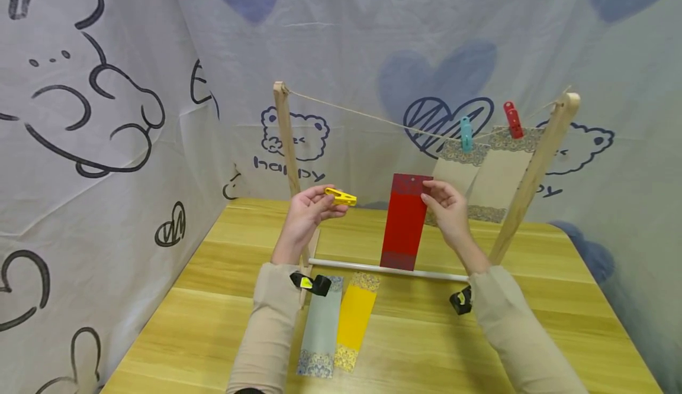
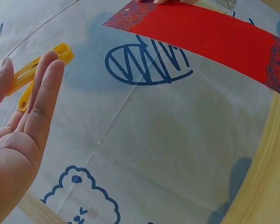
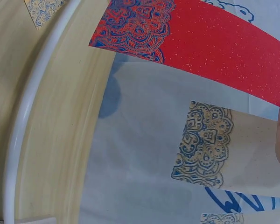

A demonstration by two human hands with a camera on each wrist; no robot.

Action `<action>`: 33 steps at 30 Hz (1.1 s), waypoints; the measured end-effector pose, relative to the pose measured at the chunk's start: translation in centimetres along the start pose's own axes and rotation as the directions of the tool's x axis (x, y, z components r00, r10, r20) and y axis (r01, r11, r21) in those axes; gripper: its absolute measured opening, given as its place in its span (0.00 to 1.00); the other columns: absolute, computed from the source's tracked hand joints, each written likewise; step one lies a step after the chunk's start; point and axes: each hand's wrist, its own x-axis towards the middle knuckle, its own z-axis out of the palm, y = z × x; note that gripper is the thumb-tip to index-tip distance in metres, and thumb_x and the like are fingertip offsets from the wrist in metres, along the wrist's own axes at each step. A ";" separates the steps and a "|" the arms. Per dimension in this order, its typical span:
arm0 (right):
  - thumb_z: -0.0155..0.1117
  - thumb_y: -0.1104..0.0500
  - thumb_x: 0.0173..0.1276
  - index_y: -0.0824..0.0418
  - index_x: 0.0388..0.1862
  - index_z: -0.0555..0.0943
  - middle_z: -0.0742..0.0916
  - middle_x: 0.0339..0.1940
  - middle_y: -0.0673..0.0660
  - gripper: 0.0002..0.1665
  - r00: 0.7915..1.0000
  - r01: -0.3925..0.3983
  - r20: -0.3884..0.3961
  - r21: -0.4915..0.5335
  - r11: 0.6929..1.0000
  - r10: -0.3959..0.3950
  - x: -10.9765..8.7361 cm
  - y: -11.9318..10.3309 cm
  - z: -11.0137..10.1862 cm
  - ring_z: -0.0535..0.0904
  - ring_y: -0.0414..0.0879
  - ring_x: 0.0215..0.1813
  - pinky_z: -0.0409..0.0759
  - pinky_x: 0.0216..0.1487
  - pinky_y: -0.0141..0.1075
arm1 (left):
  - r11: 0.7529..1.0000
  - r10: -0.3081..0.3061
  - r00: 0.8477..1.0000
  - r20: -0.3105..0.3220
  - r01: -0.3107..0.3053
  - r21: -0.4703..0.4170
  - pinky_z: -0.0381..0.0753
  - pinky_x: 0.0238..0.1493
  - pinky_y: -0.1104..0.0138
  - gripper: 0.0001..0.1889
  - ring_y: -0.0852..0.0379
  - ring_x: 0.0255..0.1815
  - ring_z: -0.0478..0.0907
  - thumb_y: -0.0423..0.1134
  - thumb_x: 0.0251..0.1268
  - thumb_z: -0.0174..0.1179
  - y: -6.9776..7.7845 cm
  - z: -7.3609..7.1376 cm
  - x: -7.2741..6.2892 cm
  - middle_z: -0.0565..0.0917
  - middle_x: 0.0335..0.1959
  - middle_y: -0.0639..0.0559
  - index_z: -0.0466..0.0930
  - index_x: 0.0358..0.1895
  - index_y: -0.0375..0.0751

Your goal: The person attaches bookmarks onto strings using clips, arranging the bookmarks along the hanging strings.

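My left hand pinches a yellow clothespin between thumb and fingers, left of the middle. In the left wrist view the clothespin lies across the fingers. My right hand holds a red bookmark by its upper right edge. The bookmark hangs upright, with a dark patterned band and a small hole at its top; in the right wrist view its lower band shows blue scrollwork. Above both hands a string sags between two wooden posts.
A blue clothespin and a red clothespin hold two cream bookmarks on the string's right part. A grey bookmark and a yellow bookmark lie on the wooden table. A white rod joins the wooden posts low down.
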 end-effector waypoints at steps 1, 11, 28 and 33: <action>0.57 0.77 0.58 0.73 0.42 0.78 0.82 0.34 0.48 0.12 1.000 0.000 0.002 -0.003 1.000 0.000 0.1 0.0 0.0 0.77 0.39 0.34 0.76 0.34 0.25 | 1.000 0.003 1.000 -0.001 -0.003 0.002 0.79 0.37 0.62 0.08 0.53 0.30 0.81 0.25 0.63 0.49 0.1 0.1 0.1 0.81 0.37 0.43 0.72 0.45 0.31; 0.59 0.73 0.58 0.81 0.44 0.73 0.82 0.33 0.48 0.15 1.000 0.023 -0.015 -0.046 0.999 -0.024 0.7 -0.4 0.0 0.75 0.41 0.35 0.76 0.36 0.26 | 1.000 -0.006 1.000 -0.011 0.006 0.013 0.79 0.37 0.62 0.11 0.53 0.30 0.81 0.24 0.62 0.50 0.8 1.3 1.5 0.80 0.36 0.41 0.70 0.47 0.26; 0.57 0.81 0.53 0.77 0.40 0.76 0.83 0.33 0.51 0.13 0.996 0.071 -0.050 0.010 0.997 -0.070 1.9 -1.0 0.4 0.79 0.40 0.34 0.77 0.38 0.27 | 0.999 0.026 0.999 0.036 -0.027 0.035 0.80 0.35 0.62 0.12 0.54 0.27 0.81 0.23 0.62 0.50 1.8 4.1 4.4 0.79 0.35 0.42 0.68 0.48 0.21; 0.59 0.80 0.52 0.69 0.35 0.80 0.83 0.33 0.53 0.13 0.993 0.092 -0.070 0.012 0.996 -0.091 2.2 -1.2 0.3 0.80 0.41 0.32 0.78 0.36 0.28 | 0.997 0.018 0.999 0.046 -0.022 0.074 0.80 0.35 0.61 0.14 0.54 0.27 0.81 0.24 0.61 0.51 2.2 4.9 5.3 0.79 0.36 0.39 0.68 0.49 0.21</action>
